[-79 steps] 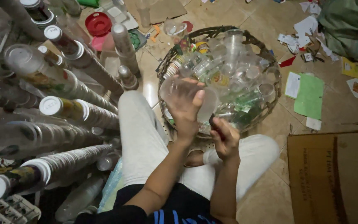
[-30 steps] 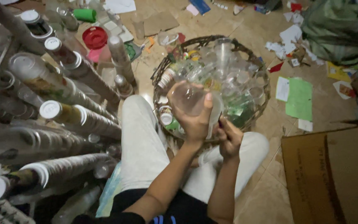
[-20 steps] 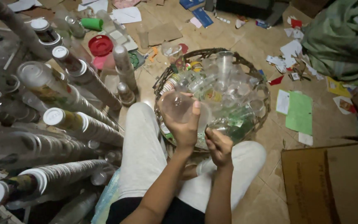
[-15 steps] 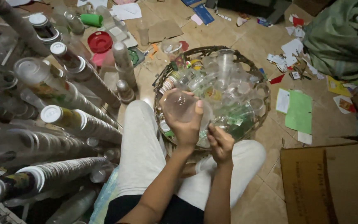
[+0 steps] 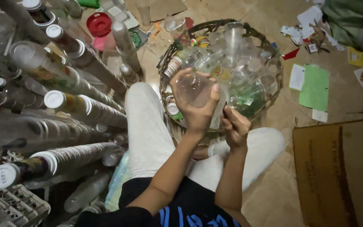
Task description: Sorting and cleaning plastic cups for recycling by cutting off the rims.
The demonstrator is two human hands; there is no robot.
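Observation:
My left hand [image 5: 198, 110] grips a clear plastic cup [image 5: 192, 88], base turned toward me, held over the near rim of a round wicker basket [image 5: 274, 90]. My right hand [image 5: 234, 126] is closed just right of the cup, pinching at its mouth end [image 5: 218, 112]; what it pinches is too small to tell. The basket is heaped with several clear plastic cups [image 5: 240, 59]. I sit on the floor with my legs in pale trousers [image 5: 145, 126] spread on either side of the basket.
Long nested stacks of plastic cups [image 5: 64, 113] lie slanting at my left. A red lid [image 5: 98, 24] and loose cups lie beyond them. Papers, one green [image 5: 314, 86], litter the tiled floor at right. A cardboard box [image 5: 341, 168] stands at lower right.
Both hands stay together at the cup over the basket's near rim. The left hand has turned the cup a little, and the camera has tipped slightly.

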